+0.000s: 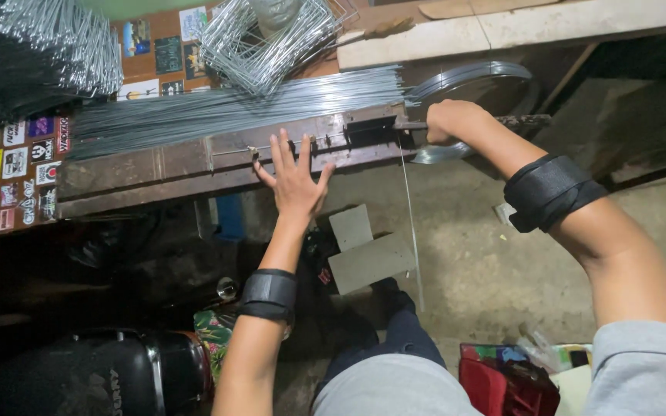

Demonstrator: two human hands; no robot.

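The left hand [293, 179] is lying flat with fingers spread, grip released, pressing on the long brown metal jig [217, 158] that is running along the tabletop [9, 177]. The right hand [447, 122] is clenching its grip around the dark lever handle [514, 121] at the jig's right end. A single straight wire [411, 231] is hanging down from the black clamp block [371, 129] towards the floor [487, 262], just beside the left hand's fingertips. Behind the jig, a bundle of straight steel wires [233, 108] is lying lengthwise.

To do this well, the flat palm should be keeping the jig steady while the lever is being worked smoothly, with the fingers staying clear of the clamp block.

Whether the wire is being cut or bent is hard to make out: the right hand is covering the lever's pivot, and the curved metal strip [472, 75] behind it is blurring into shadow.
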